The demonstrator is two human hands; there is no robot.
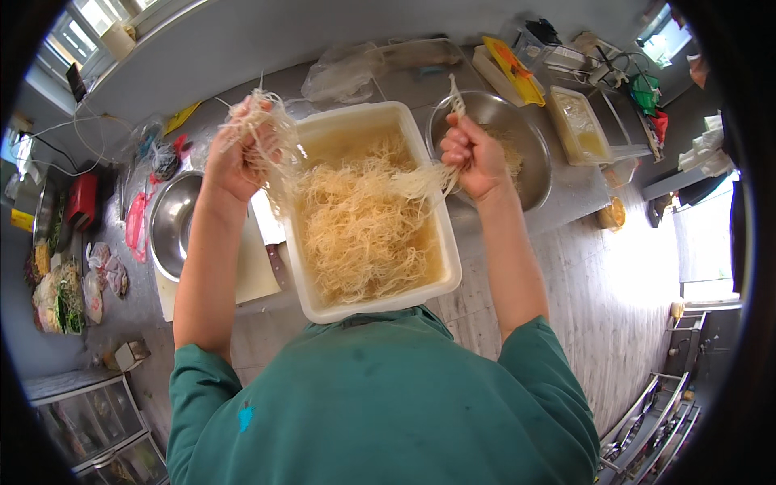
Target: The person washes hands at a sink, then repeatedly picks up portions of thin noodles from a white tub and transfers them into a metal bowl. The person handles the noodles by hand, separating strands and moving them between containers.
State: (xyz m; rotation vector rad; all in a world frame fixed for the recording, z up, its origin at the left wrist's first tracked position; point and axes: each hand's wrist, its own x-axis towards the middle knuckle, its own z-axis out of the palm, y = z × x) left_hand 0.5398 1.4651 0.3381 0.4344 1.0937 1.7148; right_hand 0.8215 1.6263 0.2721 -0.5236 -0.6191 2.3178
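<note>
A white plastic tub (450,242) stands before me, holding a tangled heap of pale, thin noodle-like strands (364,224) in yellowish liquid. Above the tub's left rim, my left hand (242,145) grips a loose bunch of these strands, with many hanging from it. My right hand (470,151) is closed on another bunch, beyond the tub's right side; part of that bunch trails back over the rim to the heap. Under and behind my right hand sits a large steel bowl (536,163) with some strands inside.
At the left, an empty steel bowl (173,224) and a knife (276,264) lie on or by a cutting board (251,279). Bagged vegetables (60,297) are farther left. Clear plastic bags (345,73) lie behind the tub; a rectangular container of liquid (579,127) stands at the right.
</note>
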